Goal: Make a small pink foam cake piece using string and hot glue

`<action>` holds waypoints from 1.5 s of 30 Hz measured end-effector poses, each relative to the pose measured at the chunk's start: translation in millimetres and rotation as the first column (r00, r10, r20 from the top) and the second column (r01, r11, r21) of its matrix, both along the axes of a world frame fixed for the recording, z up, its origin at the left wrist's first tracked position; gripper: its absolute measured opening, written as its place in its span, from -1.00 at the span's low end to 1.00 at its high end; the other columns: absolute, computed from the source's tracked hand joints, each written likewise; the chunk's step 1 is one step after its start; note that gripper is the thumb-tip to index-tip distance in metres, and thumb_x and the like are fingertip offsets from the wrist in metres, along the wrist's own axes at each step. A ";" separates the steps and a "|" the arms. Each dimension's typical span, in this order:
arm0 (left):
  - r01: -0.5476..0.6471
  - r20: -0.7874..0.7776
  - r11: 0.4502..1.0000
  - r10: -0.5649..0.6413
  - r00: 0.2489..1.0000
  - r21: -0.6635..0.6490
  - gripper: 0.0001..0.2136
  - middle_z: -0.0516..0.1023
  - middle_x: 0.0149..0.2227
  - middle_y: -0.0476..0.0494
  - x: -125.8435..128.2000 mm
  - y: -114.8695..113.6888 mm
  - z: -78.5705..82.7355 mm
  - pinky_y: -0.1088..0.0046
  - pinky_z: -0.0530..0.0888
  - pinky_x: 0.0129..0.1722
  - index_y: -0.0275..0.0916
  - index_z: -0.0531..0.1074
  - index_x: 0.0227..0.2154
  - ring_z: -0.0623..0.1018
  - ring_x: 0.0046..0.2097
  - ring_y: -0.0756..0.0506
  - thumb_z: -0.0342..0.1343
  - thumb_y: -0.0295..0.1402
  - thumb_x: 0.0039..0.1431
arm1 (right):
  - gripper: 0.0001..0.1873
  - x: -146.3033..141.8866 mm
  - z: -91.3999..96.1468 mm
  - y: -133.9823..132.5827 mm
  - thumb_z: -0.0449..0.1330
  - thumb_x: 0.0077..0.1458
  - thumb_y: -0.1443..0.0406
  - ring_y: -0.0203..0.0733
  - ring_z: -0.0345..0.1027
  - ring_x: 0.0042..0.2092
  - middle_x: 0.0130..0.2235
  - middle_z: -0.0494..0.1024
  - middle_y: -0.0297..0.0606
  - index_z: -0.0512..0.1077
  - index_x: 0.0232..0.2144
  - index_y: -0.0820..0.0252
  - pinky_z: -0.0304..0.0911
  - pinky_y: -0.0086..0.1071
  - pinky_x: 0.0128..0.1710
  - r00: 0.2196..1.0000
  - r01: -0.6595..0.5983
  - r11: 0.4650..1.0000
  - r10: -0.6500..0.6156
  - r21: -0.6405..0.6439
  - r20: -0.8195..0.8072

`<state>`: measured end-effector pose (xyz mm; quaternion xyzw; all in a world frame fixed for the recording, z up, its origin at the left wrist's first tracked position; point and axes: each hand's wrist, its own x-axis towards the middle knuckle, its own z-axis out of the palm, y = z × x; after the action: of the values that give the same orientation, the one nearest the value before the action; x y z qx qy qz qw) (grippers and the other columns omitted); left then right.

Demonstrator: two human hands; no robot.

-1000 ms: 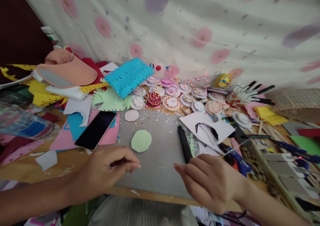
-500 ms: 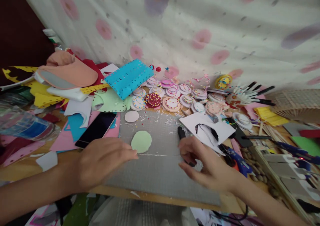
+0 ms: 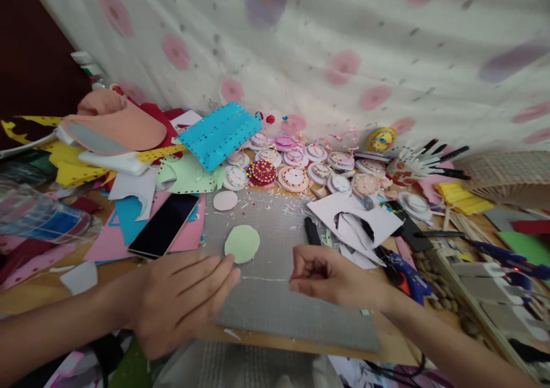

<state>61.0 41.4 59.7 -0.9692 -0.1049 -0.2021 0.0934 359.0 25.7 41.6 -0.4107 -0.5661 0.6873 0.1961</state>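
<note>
My left hand [image 3: 184, 296] lies palm down on the grey mat [image 3: 275, 313], fingers stretched out together. Its fingertips meet the left end of a thin white strand [image 3: 264, 278] and come close to a light green paper disc [image 3: 243, 243]. At the strand's right end is my right hand [image 3: 324, 279], its fingers curled and pinched together. The strand runs up to these fingers; the grip itself is partly hidden. Just behind the right hand lies a black pen-like tool [image 3: 312, 231]. A smaller pale disc [image 3: 226, 200] rests farther back on the mat.
Several small decorated paper hats [image 3: 295, 177] line the back. Cut white paper [image 3: 356, 219] and a blue glue gun [image 3: 408, 273] lie right. A phone [image 3: 164, 226], plastic bottle [image 3: 47, 213] and peach visor [image 3: 116, 124] are left.
My left hand has come nearer to me and turned flatter. The right hand has moved left and its fingers have closed. The white strand has shifted slightly toward me.
</note>
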 end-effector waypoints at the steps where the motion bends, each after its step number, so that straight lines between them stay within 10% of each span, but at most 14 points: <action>1: -0.029 0.035 0.998 0.031 0.999 -0.047 -0.66 0.61 -0.06 -0.25 -0.3 0.5 -1.0 0.30 0.43 0.05 -0.34 0.41 0.00 0.50 0.08 -0.13 -0.19 -0.56 0.30 | -0.60 0.4 2.5 -2.6 0.29 0.05 0.06 -0.45 -0.04 -0.54 -0.57 0.21 -0.53 0.23 -0.49 0.19 -0.11 -0.53 -0.59 1.000 0.016 0.999 -0.017 0.042 0.025; 5: -0.081 0.155 0.968 0.120 0.981 -0.236 -0.70 0.65 -0.19 -0.10 7.4 4.5 -0.7 0.47 0.45 -0.01 -0.27 0.44 -0.08 0.59 -0.11 -0.02 -0.10 -0.62 0.26 | -0.73 3.0 10.3 -14.0 0.12 0.24 0.19 -0.44 -0.01 -0.56 -0.55 0.24 -0.50 0.25 -0.46 0.19 -0.10 -0.51 -0.60 0.971 -0.047 0.908 -0.056 0.416 0.233; 9: -0.164 0.170 0.770 0.334 0.927 -0.617 -0.83 0.63 -0.44 0.01 23.0 8.6 4.8 0.59 0.49 -0.35 -0.22 0.51 -0.37 0.59 -0.40 0.02 0.03 -0.47 0.25 | -0.76 4.0 15.9 -23.8 -0.03 0.31 0.40 -0.38 0.05 -0.58 -0.56 0.31 -0.43 0.29 -0.42 0.20 -0.12 -0.39 -0.56 0.859 -0.354 0.388 -0.226 0.851 0.460; 12: -0.210 -0.018 0.335 0.497 0.868 -0.919 -0.82 0.54 -0.59 0.01 29.8 9.9 8.9 0.58 0.41 -0.52 -0.24 0.49 -0.53 0.49 -0.54 0.03 0.13 -0.33 0.15 | -0.74 3.2 24.4 -29.3 -0.04 0.28 0.47 -0.33 0.18 -0.56 -0.53 0.42 -0.34 0.34 -0.43 0.24 -0.06 -0.36 -0.57 0.817 -0.476 0.034 -0.352 0.879 0.457; 16: -0.079 -0.272 -0.462 0.367 0.890 -0.883 -0.76 0.54 -0.58 -0.01 31.6 8.7 6.5 0.62 0.31 -0.58 -0.26 0.42 -0.55 0.40 -0.59 0.08 0.24 -0.19 0.02 | -0.79 5.0 33.5 -33.3 0.13 0.17 0.46 -0.30 0.23 -0.56 -0.56 0.45 -0.32 0.36 -0.52 0.23 -0.07 -0.34 -0.59 0.835 -0.504 -0.278 -0.399 0.818 0.379; 19: -0.084 -0.343 -0.718 0.222 0.913 -0.691 -0.65 0.49 -0.62 -0.01 33.4 7.1 0.0 0.66 0.17 -0.65 -0.29 0.40 -0.57 0.31 -0.62 0.12 0.30 -0.09 -0.09 | -0.75 8.6 30.1 -32.3 0.26 0.07 0.45 -0.32 0.17 -0.59 -0.60 0.43 -0.38 0.31 -0.57 0.19 -0.15 -0.33 -0.59 0.851 -0.498 -0.407 -0.398 0.766 0.343; 21: -0.111 -0.342 -0.666 0.227 0.912 -0.738 -0.66 0.50 -0.61 -0.02 33.6 7.8 -3.0 0.64 0.22 -0.64 -0.29 0.40 -0.56 0.34 -0.61 0.10 0.28 -0.09 -0.05 | -0.75 10.3 23.8 -29.2 0.26 0.07 0.48 -0.35 0.14 -0.60 -0.62 0.39 -0.43 0.30 -0.55 0.19 -0.16 -0.34 -0.60 0.849 -0.495 -0.386 -0.404 0.778 0.340; 23: -0.170 -0.304 -0.375 0.335 0.892 -0.911 -0.75 0.53 -0.58 -0.03 30.5 10.3 -3.7 0.58 0.35 -0.57 -0.26 0.43 -0.52 0.43 -0.56 0.04 0.20 -0.17 0.07 | -0.84 10.9 17.2 -24.6 0.16 0.17 0.47 -0.38 0.14 -0.60 -0.62 0.36 -0.46 0.34 -0.44 0.21 -0.11 -0.37 -0.60 0.850 -0.457 -0.196 -0.385 0.868 0.360; 25: -0.214 -0.123 0.185 0.411 0.903 -0.959 -0.84 0.60 -0.47 -0.06 23.5 13.8 -2.4 0.49 0.48 -0.42 -0.23 0.49 -0.43 0.54 -0.44 -0.03 0.09 -0.31 0.20 | -0.91 10.8 12.6 -18.8 0.06 0.28 0.37 -0.39 0.16 -0.58 -0.58 0.34 -0.46 0.36 -0.28 0.23 -0.01 -0.45 -0.58 0.861 -0.327 0.249 -0.320 0.911 0.397; 27: -0.128 0.092 0.739 0.250 0.964 -0.661 -0.79 0.65 -0.29 -0.12 14.5 16.9 0.1 0.41 0.52 -0.20 -0.20 0.53 -0.23 0.60 -0.24 -0.09 -0.03 -0.44 0.27 | -0.75 10.6 10.2 -11.9 -0.03 0.34 0.19 -0.39 0.17 -0.54 -0.54 0.32 -0.45 0.35 -0.22 0.23 0.06 -0.50 -0.56 0.904 -0.139 0.731 -0.181 0.668 0.386; 29: 0.027 0.090 0.968 -0.005 0.996 -0.251 -0.70 0.64 -0.13 -0.21 7.4 19.0 3.4 0.33 0.49 -0.05 -0.25 0.48 -0.07 0.58 -0.08 -0.13 -0.11 -0.52 0.29 | -0.58 10.8 7.9 -4.5 -0.08 0.32 0.02 -0.39 0.17 -0.52 -0.52 0.29 -0.44 0.36 -0.26 0.23 0.10 -0.52 -0.55 0.960 -0.042 0.970 -0.027 0.241 0.278; 34: 0.246 -0.143 0.962 -0.229 0.963 0.120 -0.71 0.62 -0.09 -0.31 4.2 20.4 9.9 0.30 0.50 -0.04 -0.34 0.52 -0.15 0.56 -0.02 -0.18 -0.09 -0.52 0.23 | -0.58 10.2 -5.4 7.9 0.12 0.18 -0.02 -0.44 0.13 -0.55 -0.53 0.33 -0.43 0.39 -0.38 0.25 0.06 -0.56 -0.58 0.994 -0.094 0.954 0.106 -0.284 0.026; 45: 0.076 0.000 0.992 -0.076 0.997 -0.104 -0.61 0.62 -0.16 -0.28 -3.0 18.1 -3.6 0.32 0.49 -0.06 -0.39 0.35 0.10 0.57 -0.12 -0.15 -0.12 -0.58 0.23 | -0.64 11.2 -3.4 7.3 0.30 0.04 0.07 -0.49 -0.15 -0.60 -0.62 0.14 -0.56 0.41 -0.44 0.28 -0.27 -0.52 -0.65 0.997 0.048 0.949 -0.063 -0.310 -0.038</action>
<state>58.0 59.5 56.1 -0.9765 -0.0782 -0.1978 0.0352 370.2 33.0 38.2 -0.4357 -0.4350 0.7711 0.1619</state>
